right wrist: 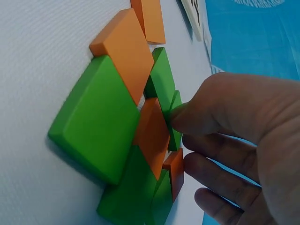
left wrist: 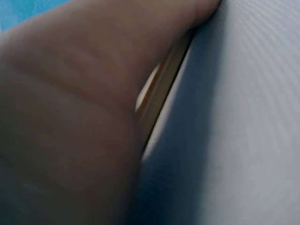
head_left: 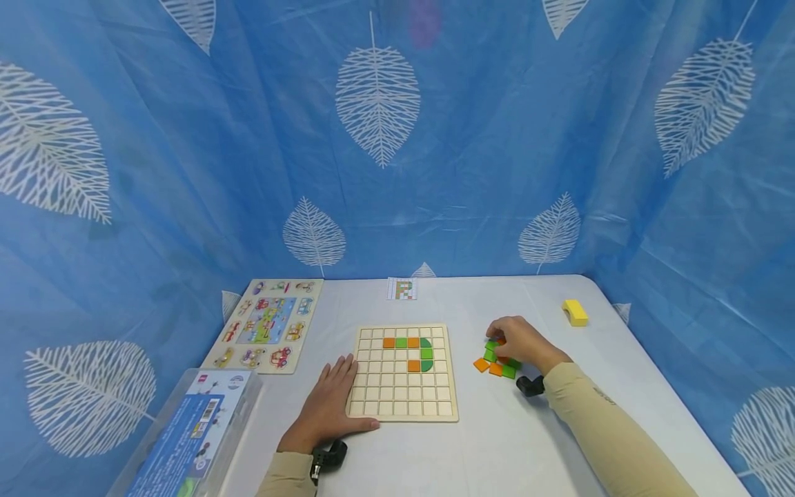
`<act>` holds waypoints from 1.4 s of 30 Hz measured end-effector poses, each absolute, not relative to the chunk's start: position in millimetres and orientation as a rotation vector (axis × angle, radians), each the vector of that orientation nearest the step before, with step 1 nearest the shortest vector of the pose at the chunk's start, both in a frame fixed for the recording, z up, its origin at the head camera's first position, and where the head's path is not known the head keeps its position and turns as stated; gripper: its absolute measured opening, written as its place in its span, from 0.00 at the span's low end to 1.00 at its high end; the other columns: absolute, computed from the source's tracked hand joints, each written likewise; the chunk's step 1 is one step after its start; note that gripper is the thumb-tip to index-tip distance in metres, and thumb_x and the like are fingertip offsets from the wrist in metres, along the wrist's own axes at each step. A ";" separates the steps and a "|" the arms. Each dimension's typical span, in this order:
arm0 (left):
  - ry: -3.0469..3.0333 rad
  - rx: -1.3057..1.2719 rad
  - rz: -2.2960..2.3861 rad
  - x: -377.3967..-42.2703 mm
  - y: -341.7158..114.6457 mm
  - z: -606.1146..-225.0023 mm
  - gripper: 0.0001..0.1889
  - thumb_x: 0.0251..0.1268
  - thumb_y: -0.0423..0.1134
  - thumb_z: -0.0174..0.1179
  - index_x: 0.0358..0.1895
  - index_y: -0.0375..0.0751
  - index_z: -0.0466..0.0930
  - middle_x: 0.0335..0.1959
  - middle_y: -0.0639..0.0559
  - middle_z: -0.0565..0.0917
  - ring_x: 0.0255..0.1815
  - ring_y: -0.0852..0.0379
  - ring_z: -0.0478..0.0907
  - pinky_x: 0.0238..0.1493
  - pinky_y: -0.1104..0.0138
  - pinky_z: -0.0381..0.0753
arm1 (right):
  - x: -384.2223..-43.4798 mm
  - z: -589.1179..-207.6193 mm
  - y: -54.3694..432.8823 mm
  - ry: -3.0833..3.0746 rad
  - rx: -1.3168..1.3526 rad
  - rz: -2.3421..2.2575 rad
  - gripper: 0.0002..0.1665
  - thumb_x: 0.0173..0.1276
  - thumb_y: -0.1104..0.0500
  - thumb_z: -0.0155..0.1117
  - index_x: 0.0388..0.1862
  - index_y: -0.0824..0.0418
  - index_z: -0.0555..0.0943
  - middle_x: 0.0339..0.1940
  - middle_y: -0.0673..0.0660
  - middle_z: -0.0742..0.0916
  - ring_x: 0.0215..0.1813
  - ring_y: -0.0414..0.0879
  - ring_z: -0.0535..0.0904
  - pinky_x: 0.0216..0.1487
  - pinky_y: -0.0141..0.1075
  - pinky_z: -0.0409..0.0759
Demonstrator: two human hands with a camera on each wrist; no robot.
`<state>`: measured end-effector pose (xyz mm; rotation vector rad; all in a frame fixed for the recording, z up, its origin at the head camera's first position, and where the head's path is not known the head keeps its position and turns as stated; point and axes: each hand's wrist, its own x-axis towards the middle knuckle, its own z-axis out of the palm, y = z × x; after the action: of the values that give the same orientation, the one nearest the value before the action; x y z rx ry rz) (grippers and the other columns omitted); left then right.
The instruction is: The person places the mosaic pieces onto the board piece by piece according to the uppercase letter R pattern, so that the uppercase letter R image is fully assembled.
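Observation:
A square wooden grid board (head_left: 397, 393) lies on the table, with several orange and green tiles, such as a green square (head_left: 426, 353), in its upper right part. My left hand (head_left: 332, 400) rests along the board's left edge with fingers extended, the thumb by the lower left corner. In the left wrist view, that hand hides most of the board's edge (left wrist: 161, 93). My right hand (head_left: 522, 339) is over a pile of loose tiles right of the board. Its thumb and curled fingers pinch a green tile (right wrist: 176, 126) among orange tiles (right wrist: 126, 51) and other green ones.
Behind the board lies a small pattern card (head_left: 402, 288). A picture puzzle board (head_left: 304, 310) is at the back left, with a clear plastic box (head_left: 245, 407) in front of it. A yellow arch block (head_left: 575, 313) stands at the right. Blue curtains surround the table.

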<state>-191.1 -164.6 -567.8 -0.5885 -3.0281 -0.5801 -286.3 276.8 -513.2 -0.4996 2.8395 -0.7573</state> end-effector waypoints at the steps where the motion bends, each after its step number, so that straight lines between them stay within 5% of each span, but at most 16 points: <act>1: -3.024 -0.589 -0.583 -190.9 -164.7 -567.8 0.73 0.42 0.86 0.65 0.82 0.32 0.59 0.83 0.39 0.60 0.83 0.41 0.52 0.81 0.45 0.47 | -286.5 -513.6 276.6 2.841 -0.495 -0.760 0.17 0.60 0.69 0.79 0.48 0.62 0.89 0.42 0.51 0.88 0.44 0.47 0.81 0.56 0.49 0.85; 42: -3.007 -0.610 -0.602 -190.7 -167.4 -568.4 0.73 0.42 0.86 0.65 0.82 0.31 0.58 0.83 0.38 0.60 0.83 0.40 0.52 0.81 0.45 0.49 | -283.1 -528.3 263.6 2.918 -0.543 -0.893 0.10 0.61 0.71 0.75 0.40 0.61 0.89 0.40 0.53 0.87 0.39 0.45 0.81 0.43 0.41 0.87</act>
<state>-190.7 -167.4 -568.4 -0.6103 -3.0073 -0.6017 -283.1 263.6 -528.3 -0.5429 2.9182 -0.8927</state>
